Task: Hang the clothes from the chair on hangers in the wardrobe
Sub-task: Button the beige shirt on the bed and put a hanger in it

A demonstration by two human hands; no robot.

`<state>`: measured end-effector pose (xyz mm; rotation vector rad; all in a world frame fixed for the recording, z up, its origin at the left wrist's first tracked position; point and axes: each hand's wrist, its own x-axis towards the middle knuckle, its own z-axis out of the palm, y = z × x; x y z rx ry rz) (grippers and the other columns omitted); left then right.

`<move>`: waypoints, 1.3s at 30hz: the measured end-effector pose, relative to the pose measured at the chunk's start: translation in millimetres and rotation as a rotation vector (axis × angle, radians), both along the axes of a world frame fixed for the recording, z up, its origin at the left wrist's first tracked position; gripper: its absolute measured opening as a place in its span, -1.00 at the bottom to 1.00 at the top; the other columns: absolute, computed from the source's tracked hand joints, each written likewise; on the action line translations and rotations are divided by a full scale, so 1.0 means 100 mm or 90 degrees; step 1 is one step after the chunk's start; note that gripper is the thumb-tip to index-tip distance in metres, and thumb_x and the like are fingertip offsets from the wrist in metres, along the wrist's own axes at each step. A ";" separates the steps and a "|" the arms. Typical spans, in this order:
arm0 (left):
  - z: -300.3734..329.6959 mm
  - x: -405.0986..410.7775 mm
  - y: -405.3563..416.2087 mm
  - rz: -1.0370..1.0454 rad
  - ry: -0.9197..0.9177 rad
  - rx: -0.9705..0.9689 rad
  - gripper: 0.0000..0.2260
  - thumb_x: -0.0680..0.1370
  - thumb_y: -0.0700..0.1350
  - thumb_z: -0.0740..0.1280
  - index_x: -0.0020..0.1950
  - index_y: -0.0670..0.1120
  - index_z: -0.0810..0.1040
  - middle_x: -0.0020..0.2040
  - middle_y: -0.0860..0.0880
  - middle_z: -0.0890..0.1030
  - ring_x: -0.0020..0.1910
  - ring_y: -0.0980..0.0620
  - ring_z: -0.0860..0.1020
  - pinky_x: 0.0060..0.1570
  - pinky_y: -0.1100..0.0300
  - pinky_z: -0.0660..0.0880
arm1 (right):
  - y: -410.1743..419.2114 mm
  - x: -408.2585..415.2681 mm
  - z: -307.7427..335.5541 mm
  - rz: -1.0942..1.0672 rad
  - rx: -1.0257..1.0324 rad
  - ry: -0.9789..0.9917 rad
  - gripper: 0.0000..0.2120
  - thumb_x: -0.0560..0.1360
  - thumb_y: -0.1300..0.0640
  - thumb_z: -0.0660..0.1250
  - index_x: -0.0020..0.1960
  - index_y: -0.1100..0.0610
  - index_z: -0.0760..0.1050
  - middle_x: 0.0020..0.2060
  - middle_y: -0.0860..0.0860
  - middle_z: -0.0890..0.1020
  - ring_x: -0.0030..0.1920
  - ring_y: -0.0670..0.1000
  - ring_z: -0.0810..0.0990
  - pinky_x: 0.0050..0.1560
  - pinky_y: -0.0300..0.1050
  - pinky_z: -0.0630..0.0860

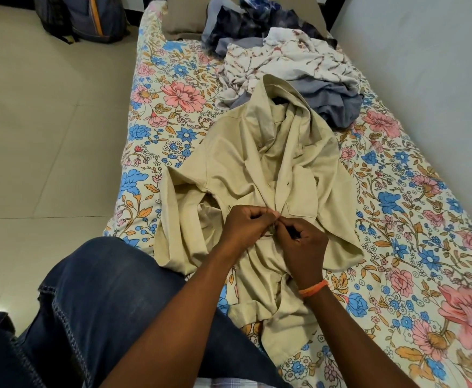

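Observation:
A beige button-up shirt [246, 169] lies spread on the flower-patterned bed [414, 219], collar away from me. My left hand [246, 228] and my right hand [302, 247] meet at the shirt's front placket. Both pinch the fabric edges close together at a button. Beyond the shirt lies a heap of clothes: a white patterned garment [285, 60], a grey-blue one [338, 105] and dark blue patterned ones [246, 21]. No hanger, chair or wardrobe is in view.
My knee in blue jeans [97, 298] rests at the bed's left edge. A tiled floor [47, 121] runs along the left, with a dark backpack [86, 18] at the far end. A wall [425, 65] borders the bed on the right. A pillow [184, 21] lies at the head.

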<state>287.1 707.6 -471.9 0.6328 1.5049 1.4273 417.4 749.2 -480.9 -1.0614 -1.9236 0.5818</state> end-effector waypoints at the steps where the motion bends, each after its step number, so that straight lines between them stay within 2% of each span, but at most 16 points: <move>1: 0.01 0.01 0.00 -0.003 -0.002 0.004 -0.93 0.47 -0.11 0.51 -0.12 -0.10 0.74 -0.35 -0.02 0.66 -0.38 0.13 0.55 -0.25 0.22 0.51 | 0.00 -0.01 0.00 -0.008 -0.008 -0.003 -0.93 0.43 0.31 0.48 -0.20 0.18 0.68 -0.33 -0.05 0.67 -0.30 -0.13 0.61 -0.25 -0.28 0.50; 4: 0.03 0.01 -0.01 0.002 -0.012 0.005 -0.97 0.46 -0.14 0.52 -0.15 -0.08 0.72 -0.39 0.08 0.65 -0.40 0.21 0.56 -0.27 0.26 0.51 | -0.01 -0.04 -0.01 -0.020 -0.050 0.015 -0.90 0.42 0.31 0.51 -0.22 0.15 0.68 -0.35 -0.07 0.66 -0.29 -0.12 0.62 -0.24 -0.27 0.51; 7: 0.03 0.01 -0.01 0.001 0.025 0.001 -0.89 0.52 -0.20 0.45 -0.19 -0.04 0.70 -0.49 0.11 0.57 -0.48 0.21 0.46 -0.34 0.27 0.43 | -0.04 -0.07 0.00 -0.021 -0.092 0.050 -0.93 0.42 0.27 0.53 -0.15 0.12 0.70 -0.29 -0.07 0.69 -0.25 -0.13 0.65 -0.20 -0.25 0.55; 10: 0.04 0.01 0.01 -0.004 0.047 -0.015 -0.91 0.56 -0.27 0.38 -0.09 -0.20 0.69 -0.53 0.16 0.55 -0.52 0.29 0.46 -0.41 0.41 0.39 | -0.06 -0.08 0.03 -0.029 -0.144 0.079 -0.93 0.40 0.28 0.54 -0.16 0.15 0.69 -0.30 -0.06 0.70 -0.24 -0.11 0.66 -0.19 -0.28 0.55; 13: 0.06 0.02 0.02 -0.007 0.062 -0.038 -0.87 0.59 -0.30 0.31 -0.01 -0.32 0.65 -0.56 0.20 0.52 -0.54 0.32 0.46 -0.45 0.49 0.35 | -0.03 -0.06 0.10 -0.024 -0.320 0.189 -0.92 0.38 0.30 0.54 -0.14 0.22 0.69 -0.29 0.06 0.72 -0.20 0.04 0.70 -0.11 -0.17 0.62; 15: 0.08 0.01 0.02 -0.027 0.064 -0.046 -0.86 0.61 -0.29 0.29 -0.03 -0.29 0.63 -0.57 0.20 0.51 -0.55 0.33 0.45 -0.45 0.49 0.33 | 0.00 -0.03 0.15 -0.006 -0.430 0.256 -0.90 0.38 0.34 0.53 -0.12 0.26 0.67 -0.24 0.16 0.72 -0.15 0.13 0.71 -0.04 -0.05 0.64; 17: 0.12 0.04 0.01 -0.044 0.077 -0.045 -0.86 0.62 -0.25 0.28 -0.06 -0.19 0.62 -0.46 0.18 0.57 -0.44 0.31 0.50 -0.31 0.41 0.41 | 0.05 0.00 0.23 0.006 -0.503 0.296 -0.88 0.38 0.39 0.50 -0.09 0.29 0.65 -0.21 0.22 0.71 -0.14 0.15 0.70 -0.04 -0.02 0.63; 20: 0.03 0.11 0.00 -0.041 0.285 -0.043 -0.86 0.61 -0.19 0.28 -0.12 -0.04 0.57 -0.18 0.05 0.58 -0.20 0.12 0.52 -0.10 0.17 0.43 | 0.18 0.06 0.33 -0.047 -0.489 0.316 -0.91 0.45 0.38 0.41 -0.13 0.23 0.64 -0.29 0.17 0.68 -0.27 0.11 0.66 -0.20 -0.06 0.58; 23: -0.05 0.22 -0.05 -0.042 0.522 -0.011 -0.94 0.59 -0.20 0.27 -0.04 -0.10 0.53 0.00 -0.06 0.45 -0.12 -0.01 0.48 -0.09 0.09 0.43 | 0.34 -0.03 0.36 -0.088 -0.362 0.179 -0.93 0.45 0.11 0.48 -0.20 0.10 0.66 -0.34 0.08 0.69 -0.31 0.14 0.67 -0.22 0.05 0.62; 26: -0.01 0.24 -0.07 -0.036 0.743 0.004 -0.90 0.52 -0.15 0.30 -0.05 -0.14 0.56 0.06 -0.11 0.46 -0.11 -0.13 0.48 -0.19 0.00 0.46 | 0.44 -0.21 0.39 -0.065 -0.320 0.055 -0.75 0.38 -0.05 0.56 -0.24 0.13 0.65 -0.41 0.09 0.65 -0.32 0.18 0.66 -0.22 0.09 0.65; 28: 0.08 0.17 -0.03 -0.040 0.867 0.007 -0.84 0.45 -0.08 0.29 -0.09 -0.10 0.62 0.10 -0.08 0.55 0.02 -0.17 0.49 -0.08 -0.03 0.42 | 0.55 -0.33 0.37 -0.068 -0.322 0.050 -0.79 0.37 0.02 0.56 -0.27 0.13 0.63 -0.43 0.09 0.63 -0.38 0.16 0.60 -0.22 0.16 0.63; 30: 0.17 0.07 0.03 -0.086 0.946 0.006 -0.79 0.40 -0.02 0.27 -0.17 -0.09 0.65 -0.02 -0.03 0.64 0.14 -0.17 0.51 0.08 -0.04 0.33 | 0.61 -0.39 0.31 -0.091 -0.340 0.089 -0.88 0.34 0.05 0.54 -0.26 0.06 0.64 -0.42 0.04 0.63 -0.39 0.05 0.57 -0.16 0.23 0.62; 32: 0.27 0.02 0.11 -0.144 0.966 0.010 -0.82 0.42 -0.04 0.30 -0.26 -0.12 0.61 -0.24 -0.07 0.64 -0.02 -0.16 0.59 0.03 -0.01 0.34 | 0.62 -0.41 0.25 -0.113 -0.349 0.150 -0.90 0.31 0.03 0.52 -0.22 0.03 0.65 -0.37 0.03 0.66 -0.33 0.03 0.58 -0.08 0.24 0.62; 33: 0.31 0.02 0.16 -0.172 0.960 0.001 -0.82 0.48 -0.06 0.29 -0.22 -0.14 0.59 -0.25 -0.10 0.63 -0.11 -0.17 0.59 -0.05 0.00 0.37 | 0.60 -0.41 0.25 -0.116 -0.341 0.164 -0.93 0.34 0.05 0.52 -0.21 0.02 0.66 -0.34 0.04 0.67 -0.31 0.02 0.59 -0.06 0.20 0.62; 36: 0.33 -0.03 0.31 -0.123 0.774 -0.121 -0.84 0.64 -0.10 0.14 0.09 -0.15 0.44 -0.08 -0.19 0.61 -0.07 -0.25 0.58 -0.22 0.02 0.34 | 0.54 -0.42 0.21 -0.118 -0.350 0.232 -0.90 0.46 0.18 0.49 -0.20 0.03 0.64 -0.33 0.07 0.67 -0.37 0.00 0.58 -0.22 0.02 0.59; 39: 0.12 -0.17 0.46 -0.001 0.617 -0.167 -0.83 0.61 -0.16 0.15 0.10 -0.17 0.49 -0.04 -0.20 0.62 -0.03 -0.25 0.57 -0.17 0.00 0.42 | 0.49 -0.44 0.10 -0.142 -0.363 0.279 -0.95 0.48 0.21 0.48 -0.15 0.16 0.64 -0.36 0.09 0.64 -0.43 -0.02 0.53 -0.30 -0.07 0.51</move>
